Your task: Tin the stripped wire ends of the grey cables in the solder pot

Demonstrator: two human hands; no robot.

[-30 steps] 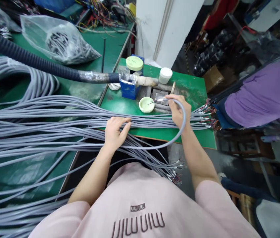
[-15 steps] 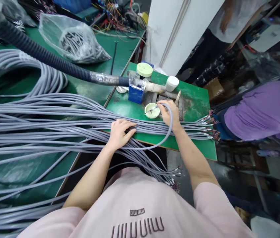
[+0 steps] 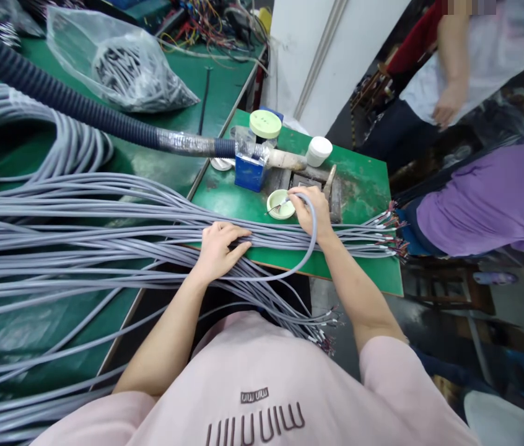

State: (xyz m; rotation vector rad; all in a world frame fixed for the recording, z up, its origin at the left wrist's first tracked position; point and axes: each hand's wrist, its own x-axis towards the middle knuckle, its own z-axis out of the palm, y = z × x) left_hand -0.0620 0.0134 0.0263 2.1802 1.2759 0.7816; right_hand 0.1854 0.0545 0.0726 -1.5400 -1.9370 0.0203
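Note:
My right hand (image 3: pixel 312 214) pinches a grey cable (image 3: pixel 309 254) near its stripped end, and the cable curves back below the wrist in a loop. Its thin bare wires point down into a small pale-green dish (image 3: pixel 281 216) on the green board. My left hand (image 3: pixel 218 251) lies over a bundle of grey cables (image 3: pixel 150 231), thumb apart from the fingers. At the right end of the bundle, stripped coloured wire ends (image 3: pixel 399 238) reach past the board's edge. More cable ends (image 3: pixel 324 331) hang down in front of my shirt.
A black corrugated hose (image 3: pixel 117 124) ends in a nozzle by a blue box (image 3: pixel 249 173). Behind the dish stand a white jar (image 3: pixel 319 152) and a green-lidded jar (image 3: pixel 265 124). A bag of cable pieces (image 3: pixel 127 74) and a cable coil (image 3: pixel 67 139) lie left. People are at right.
The whole view has shifted slightly. At the upper right, a person in a light top appears further into view. My hands keep their places on the cables and by the dish.

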